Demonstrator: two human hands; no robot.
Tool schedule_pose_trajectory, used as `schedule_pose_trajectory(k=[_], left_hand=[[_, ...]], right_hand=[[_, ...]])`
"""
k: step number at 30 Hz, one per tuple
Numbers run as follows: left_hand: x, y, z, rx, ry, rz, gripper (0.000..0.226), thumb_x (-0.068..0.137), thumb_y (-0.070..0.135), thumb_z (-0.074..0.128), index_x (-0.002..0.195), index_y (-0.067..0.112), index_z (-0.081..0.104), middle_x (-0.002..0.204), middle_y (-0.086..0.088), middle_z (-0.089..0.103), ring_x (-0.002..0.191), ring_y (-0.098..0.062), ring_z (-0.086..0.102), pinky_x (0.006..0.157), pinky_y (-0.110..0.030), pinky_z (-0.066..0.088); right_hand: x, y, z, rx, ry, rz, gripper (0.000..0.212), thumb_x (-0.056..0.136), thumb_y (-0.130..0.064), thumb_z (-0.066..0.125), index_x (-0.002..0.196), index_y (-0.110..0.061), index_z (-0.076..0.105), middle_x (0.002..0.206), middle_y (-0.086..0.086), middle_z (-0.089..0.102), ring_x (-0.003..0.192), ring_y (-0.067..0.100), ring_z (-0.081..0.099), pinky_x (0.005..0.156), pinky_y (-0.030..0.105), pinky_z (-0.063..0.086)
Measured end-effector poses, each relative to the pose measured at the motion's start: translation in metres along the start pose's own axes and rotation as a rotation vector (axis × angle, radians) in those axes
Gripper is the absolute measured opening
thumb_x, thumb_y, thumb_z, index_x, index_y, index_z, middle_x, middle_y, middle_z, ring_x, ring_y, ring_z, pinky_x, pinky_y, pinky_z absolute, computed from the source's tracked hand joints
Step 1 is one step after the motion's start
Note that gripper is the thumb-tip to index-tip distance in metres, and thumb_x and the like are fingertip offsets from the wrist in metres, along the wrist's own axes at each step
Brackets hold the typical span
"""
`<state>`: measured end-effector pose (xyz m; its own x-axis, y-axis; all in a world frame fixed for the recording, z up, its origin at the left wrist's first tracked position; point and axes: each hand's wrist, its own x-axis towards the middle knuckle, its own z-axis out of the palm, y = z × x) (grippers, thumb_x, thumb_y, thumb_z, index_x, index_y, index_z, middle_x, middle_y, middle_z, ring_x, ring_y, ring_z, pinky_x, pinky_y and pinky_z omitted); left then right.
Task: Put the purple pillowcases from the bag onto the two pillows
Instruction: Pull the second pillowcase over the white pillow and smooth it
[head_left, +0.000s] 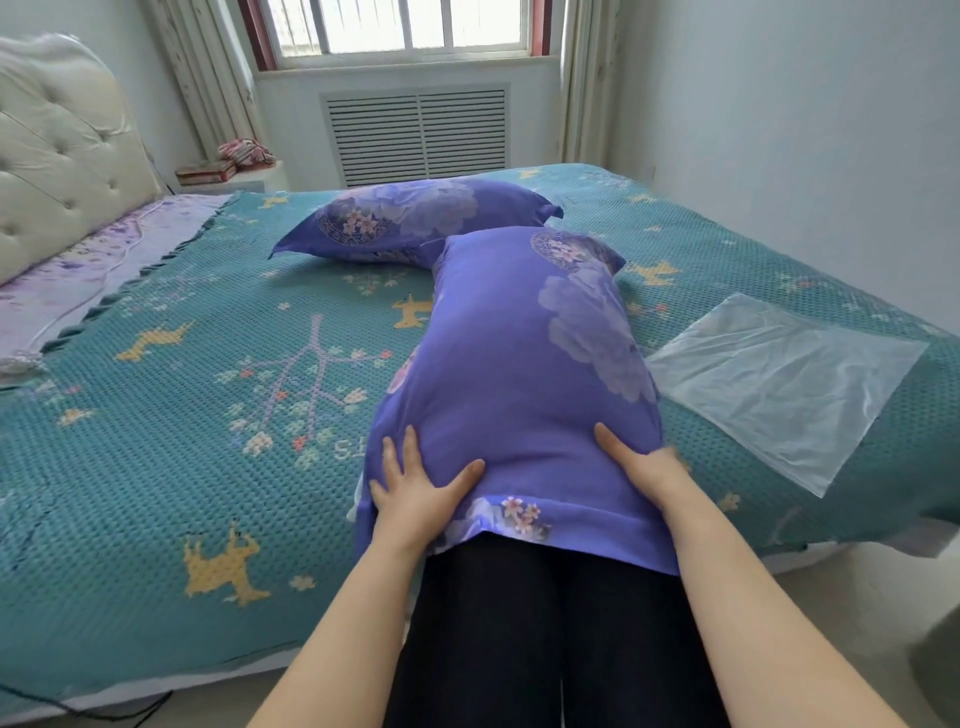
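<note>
On the teal patterned bedspread (156, 415), at the near edge of the bed, lies the near pillow (519, 374), running lengthwise away from the person. It is fully covered by a purple pillowcase printed with large pale peonies and a round medallion of small pink blossoms near its far end. The open end of the case hangs loose over the bed's edge against the person's dark trousers (550, 634), with a cluster of pink flowers on the flap. The left hand (415, 483) lies flat on the pillow's left side, fingers straight and spread, thumb angled inward across the fabric. The right hand (641, 460) presses the right side, thumb up on the top; its fingers wrap round the far flank and are blurred, so their exact lie cannot be told.

Beyond it, touching its far end, the far pillow (410, 218) lies crosswise in a matching purple case. To the right, just beside the near pillow, a clear plastic bag (789, 379) lies flat on the bedspread. A tufted cream headboard (57, 150) stands at left, and a slatted radiator cover (415, 135) sits under the window (400, 26).
</note>
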<state>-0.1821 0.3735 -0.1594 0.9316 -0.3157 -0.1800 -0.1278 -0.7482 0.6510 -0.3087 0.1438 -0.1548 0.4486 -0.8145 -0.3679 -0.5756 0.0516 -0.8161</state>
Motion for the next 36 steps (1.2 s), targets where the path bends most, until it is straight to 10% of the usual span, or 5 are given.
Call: schedule_pose_trajectory(k=[12, 18, 22, 27, 36], left_hand=[[-0.015, 0.105, 0.015, -1.741, -0.479, -0.231, 0.016, 0.090, 0.027, 0.047, 0.101, 0.019, 0.057, 0.071, -0.004, 0.073, 0.069, -0.023, 0.069, 0.061, -0.033, 0.057], [-0.025, 0.088, 0.004, -1.064, -0.807, -0.226, 0.021, 0.099, 0.010, 0.035, 0.100, 0.007, 0.056, 0.087, -0.007, 0.071, 0.074, -0.021, 0.072, 0.044, -0.023, 0.053], [-0.013, 0.033, -0.032, -0.394, -0.355, 0.061, 0.017, 0.098, 0.022, 0.046, 0.085, 0.017, 0.056, 0.078, -0.004, 0.068, 0.040, -0.007, 0.057, 0.033, -0.015, 0.033], [0.011, -0.005, -0.043, -0.405, 0.526, 0.405, 0.025, 0.081, 0.032, 0.056, 0.104, 0.022, 0.059, 0.102, 0.000, 0.063, 0.091, -0.021, 0.058, 0.078, -0.039, 0.049], [0.026, 0.017, -0.030, -0.240, 0.041, 0.258, 0.072, 0.083, 0.023, 0.069, 0.144, 0.020, 0.031, 0.145, -0.008, 0.032, 0.136, -0.018, 0.030, 0.108, -0.023, 0.022]], right_hand=[[-0.055, -0.169, -0.031, 0.215, -0.151, -0.986, 0.045, 0.075, -0.018, 0.075, 0.117, -0.018, 0.059, 0.109, -0.001, 0.065, 0.100, 0.010, 0.062, 0.086, 0.022, 0.049], [-0.042, -0.183, 0.038, -1.091, -0.210, -1.094, 0.035, 0.081, -0.035, 0.062, 0.113, -0.020, 0.060, 0.106, 0.007, 0.065, 0.099, 0.026, 0.061, 0.081, 0.033, 0.047], [-0.037, -0.121, 0.073, -0.456, -0.495, -0.967, 0.036, 0.088, -0.031, 0.065, 0.119, -0.014, 0.063, 0.119, 0.005, 0.066, 0.106, 0.015, 0.059, 0.096, 0.029, 0.043], [-0.012, -0.083, 0.040, -0.218, 0.343, -1.046, 0.019, 0.087, -0.028, 0.060, 0.099, -0.017, 0.070, 0.102, 0.005, 0.067, 0.094, 0.025, 0.062, 0.084, 0.038, 0.047], [0.045, -0.029, -0.046, 0.062, -0.015, -0.090, 0.090, 0.078, -0.074, 0.048, 0.138, -0.007, 0.043, 0.138, 0.018, 0.048, 0.126, 0.031, 0.046, 0.104, 0.037, 0.033]])
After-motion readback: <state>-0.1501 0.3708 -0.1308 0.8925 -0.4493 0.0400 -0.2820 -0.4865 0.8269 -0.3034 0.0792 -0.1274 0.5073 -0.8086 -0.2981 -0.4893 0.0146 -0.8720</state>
